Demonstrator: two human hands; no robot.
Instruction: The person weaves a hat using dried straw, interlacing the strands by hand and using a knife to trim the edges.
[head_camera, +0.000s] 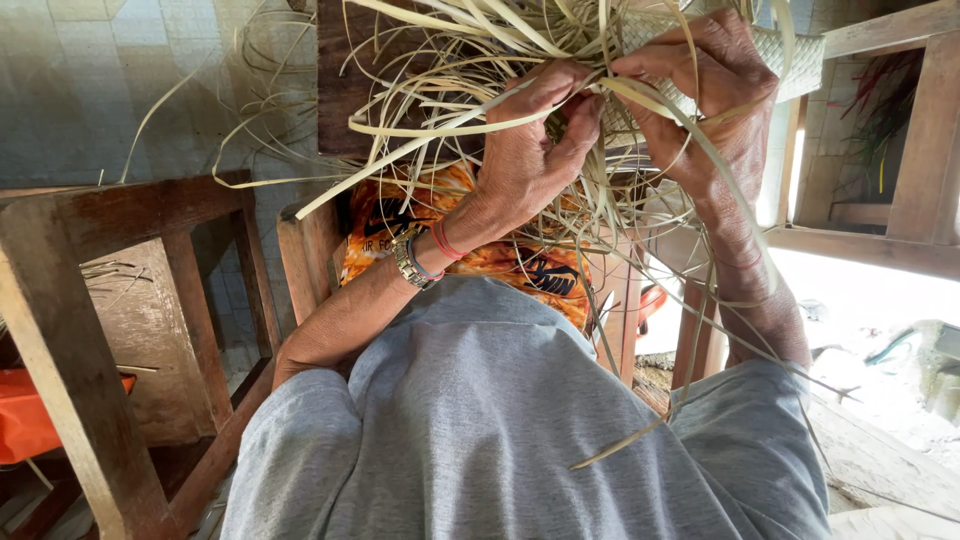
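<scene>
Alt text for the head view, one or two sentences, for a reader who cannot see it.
Seen from above, a person's left hand and right hand pinch pale flat weaving strips spraying from a partly woven piece. A wristwatch and red band sit on the left wrist, grey shirt below, a wooden chair at left.

Both arms reach up toward 12 o'clock, and the hands meet near the top of the view. The left hand (525, 150) sits at about 12 o'clock, with its back facing the camera. Its fingers (578, 125) are bent and pinched tight, pointing toward 2 o'clock. The left wrist (425, 255) is a bit bent, and its arm runs down toward 7 o'clock. The right hand (715, 95) is at about 1 o'clock. Its fingers (650, 65) curl in toward the left hand, almost touching it. The right arm goes down toward 5 o'clock.
</scene>
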